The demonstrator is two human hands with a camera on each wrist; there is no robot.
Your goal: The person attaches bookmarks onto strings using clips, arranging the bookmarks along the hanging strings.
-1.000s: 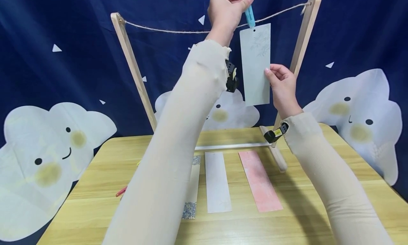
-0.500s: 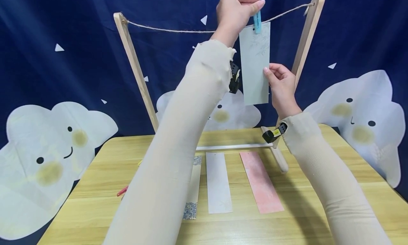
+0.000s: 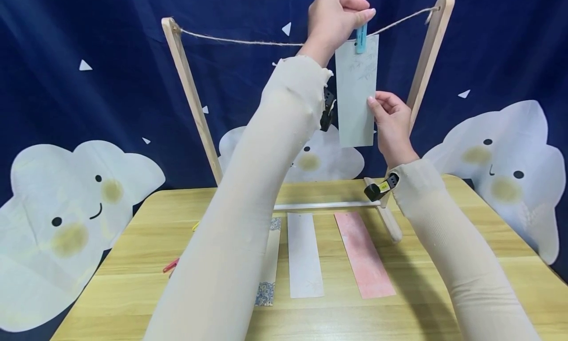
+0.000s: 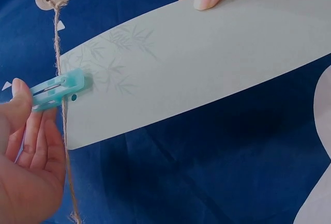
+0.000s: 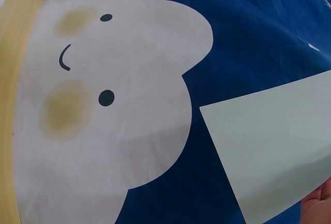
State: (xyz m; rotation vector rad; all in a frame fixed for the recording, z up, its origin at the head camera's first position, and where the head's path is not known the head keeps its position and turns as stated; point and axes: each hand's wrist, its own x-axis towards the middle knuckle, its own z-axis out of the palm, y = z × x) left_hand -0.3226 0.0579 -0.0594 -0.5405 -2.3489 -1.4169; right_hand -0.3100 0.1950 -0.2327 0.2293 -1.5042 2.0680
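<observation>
My left hand [image 3: 338, 19] pinches a light blue clothespin [image 3: 361, 39] by its handle end, between thumb and fingers. The clothespin's other end lies over the top edge of a pale green card [image 3: 355, 99] with a faint bamboo print, across the twine [image 4: 65, 125]. A small punched hole sits beside the clothespin in the left wrist view. My right hand [image 3: 392, 121] pinches the card's right edge between thumb and fingers. In the right wrist view only the card's lower corner [image 5: 264, 151] and a bit of the hand show.
A wooden frame [image 3: 195, 99] carries the sagging twine. On the table [image 3: 310, 321] lie a blue-patterned card [image 3: 266, 286], a white card [image 3: 305, 254] and a pink card [image 3: 364, 254]. A red clothespin [image 3: 170, 265] is partly hidden by the left sleeve. Behind hangs a dark blue cloud-print curtain [image 3: 111, 84].
My left hand has brought the clothespin down and slightly right, so it now overlaps the card's top edge instead of sitting above it. The right hand keeps hold of the card.
</observation>
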